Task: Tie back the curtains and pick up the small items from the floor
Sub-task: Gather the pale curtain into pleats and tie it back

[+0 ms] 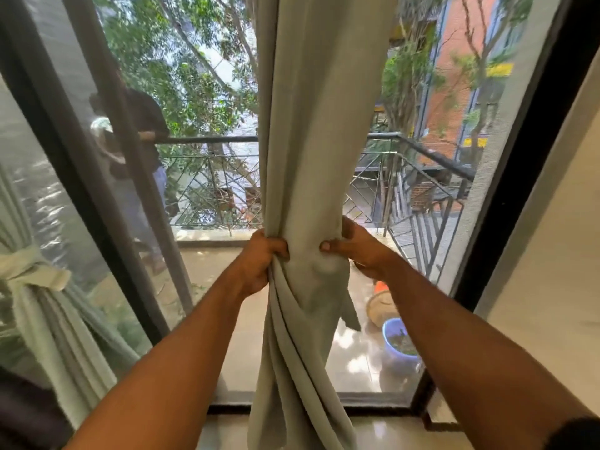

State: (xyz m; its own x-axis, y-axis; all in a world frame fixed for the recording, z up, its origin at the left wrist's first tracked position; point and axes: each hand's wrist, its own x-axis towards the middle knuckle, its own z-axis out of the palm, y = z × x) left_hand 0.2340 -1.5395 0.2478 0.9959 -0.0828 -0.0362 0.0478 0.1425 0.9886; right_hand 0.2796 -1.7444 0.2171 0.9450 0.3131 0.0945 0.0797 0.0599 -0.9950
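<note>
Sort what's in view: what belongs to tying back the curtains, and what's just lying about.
Job: middle curtain, gripped by left hand and right hand; tied curtain.
Lying about: blue tub, woven basket, balcony railing.

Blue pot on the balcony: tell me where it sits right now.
In the head view the blue pot stands on the balcony floor at lower right, just past the glass, below a woven basket and right of the gathered curtain.

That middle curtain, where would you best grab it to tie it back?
Probably at the gathered waist of the middle curtain, coming from both sides as the left hand and right hand do now. There the cloth is bunched narrow enough to circle; above, it hangs wider, and below, it twists into loose folds.
</note>
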